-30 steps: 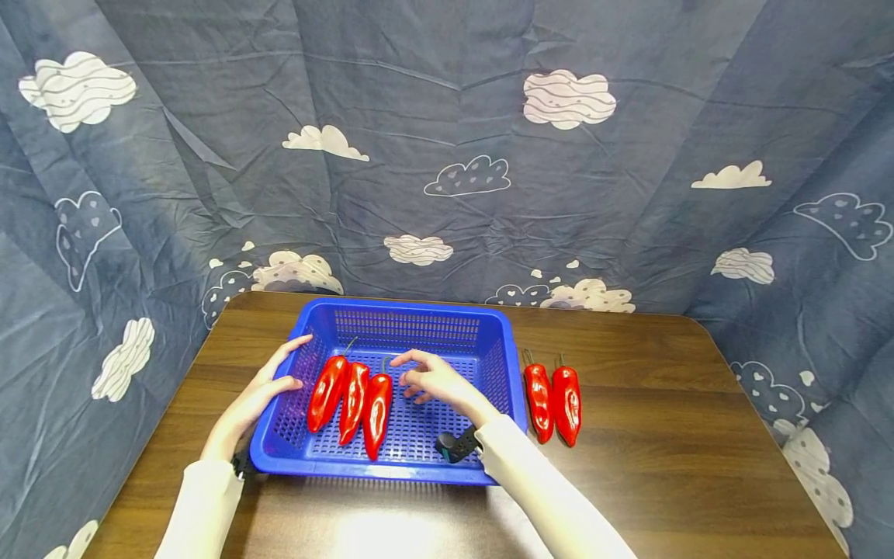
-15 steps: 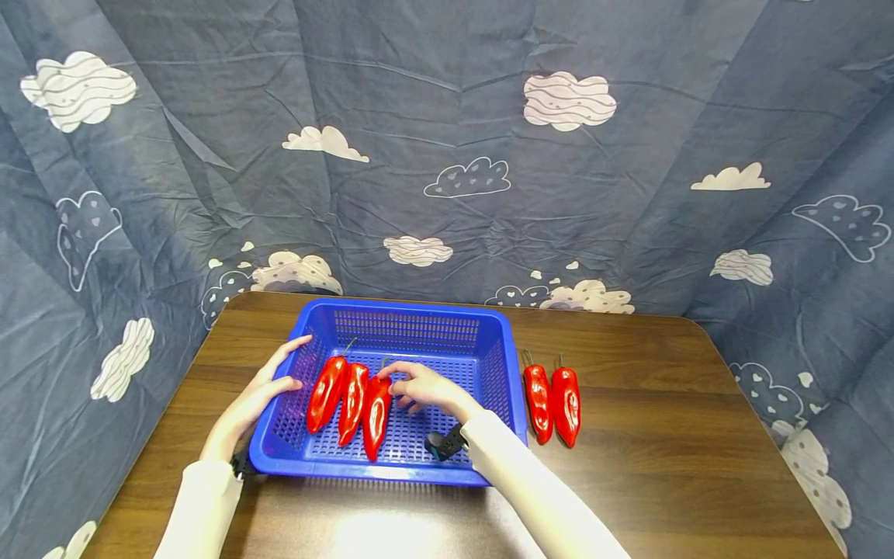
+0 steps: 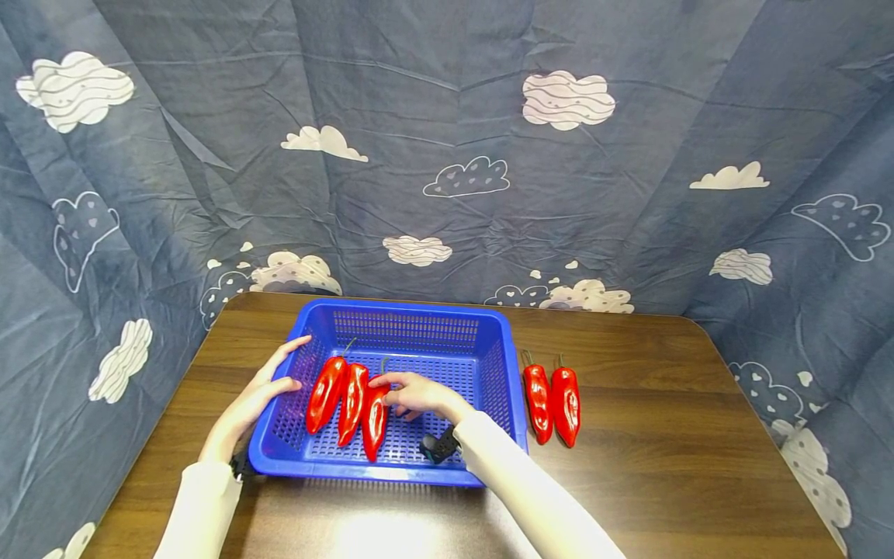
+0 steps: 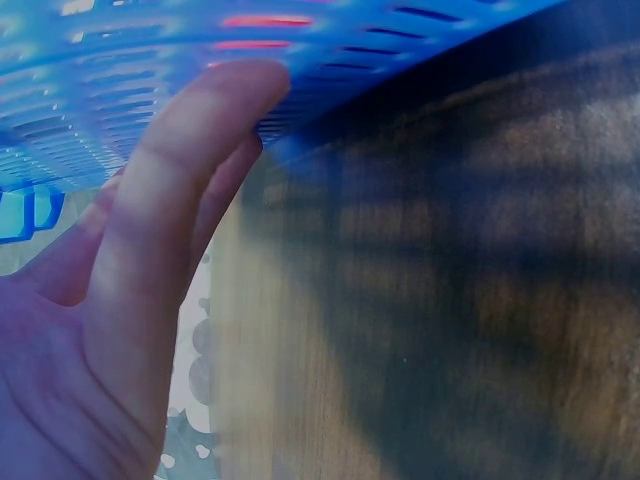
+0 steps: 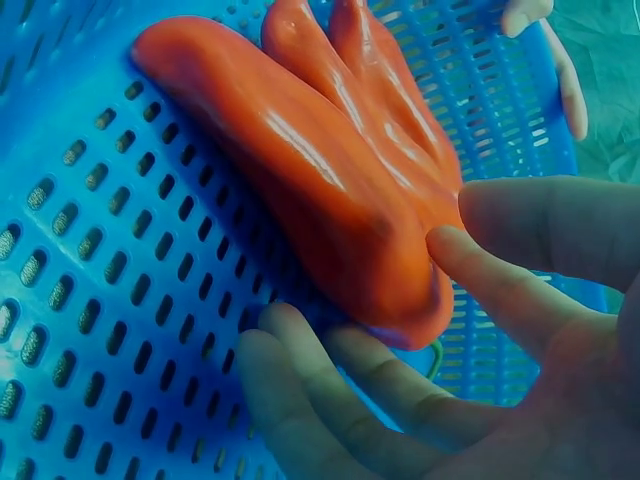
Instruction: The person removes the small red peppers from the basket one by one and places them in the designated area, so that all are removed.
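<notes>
My left hand (image 3: pixel 250 404) grips the left rim of a blue slotted plastic basket (image 3: pixel 412 307), with fingertips inside the rim and a finger against the outer wall. Three long, glossy red peppers lie side by side in the basket's left half: a left pepper (image 3: pixel 326 394), a middle pepper (image 3: pixel 352 407) and a right pepper (image 3: pixel 375 427). My right hand (image 3: pixel 422 394) reaches over the right pepper near its green stem, two fingertips touching it. In the right wrist view, the other fingers spread loosely beside this pepper (image 5: pixel 290 150), over the basket floor.
Two more red peppers, one nearer (image 3: pixel 538 402) and one farther right (image 3: pixel 566 405), lie on the brown wooden table (image 3: pixel 670 450) beside the basket's right wall. Behind the table hangs a dark blue cloth (image 3: pixel 475 233) with cloud prints.
My right hand has moved left and slightly down, from beside the right pepper to touching its stem end. That pepper has shifted slightly left. The left hand has stayed on the basket rim.
</notes>
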`<state>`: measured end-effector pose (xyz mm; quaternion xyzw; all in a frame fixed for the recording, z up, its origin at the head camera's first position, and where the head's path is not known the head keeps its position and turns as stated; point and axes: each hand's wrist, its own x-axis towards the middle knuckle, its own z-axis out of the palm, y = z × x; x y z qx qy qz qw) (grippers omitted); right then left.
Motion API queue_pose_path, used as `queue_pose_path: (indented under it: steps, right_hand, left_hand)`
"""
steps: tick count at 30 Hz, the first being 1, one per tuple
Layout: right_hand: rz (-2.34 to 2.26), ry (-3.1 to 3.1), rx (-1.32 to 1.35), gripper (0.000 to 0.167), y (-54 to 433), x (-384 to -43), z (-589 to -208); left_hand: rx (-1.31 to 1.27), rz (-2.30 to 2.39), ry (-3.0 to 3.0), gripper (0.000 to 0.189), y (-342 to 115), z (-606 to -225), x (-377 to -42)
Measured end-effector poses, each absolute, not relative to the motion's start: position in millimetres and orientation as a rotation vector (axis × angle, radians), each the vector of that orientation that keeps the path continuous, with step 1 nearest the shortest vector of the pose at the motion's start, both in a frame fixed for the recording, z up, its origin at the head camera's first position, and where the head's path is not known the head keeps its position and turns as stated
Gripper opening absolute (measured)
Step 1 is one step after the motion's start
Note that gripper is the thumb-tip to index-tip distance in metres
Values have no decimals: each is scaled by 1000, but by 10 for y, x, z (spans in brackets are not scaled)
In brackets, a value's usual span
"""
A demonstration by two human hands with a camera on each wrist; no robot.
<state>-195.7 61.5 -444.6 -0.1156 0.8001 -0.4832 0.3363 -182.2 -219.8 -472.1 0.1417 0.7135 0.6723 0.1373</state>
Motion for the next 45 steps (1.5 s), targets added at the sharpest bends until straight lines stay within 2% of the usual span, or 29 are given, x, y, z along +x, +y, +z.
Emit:
queue_pose_path:
  steps: [36,45]
  right_hand:
    - [-1689,2060,-308,34,675,-1976,-4424]
    - [-1788,2000,-305,38,715,-1982,-4340]
  left_hand:
    - [395,1941,2067,68,-2189,-4704,-1817]
    - [411,1947,2067,69,-2192,-4713,-1812]
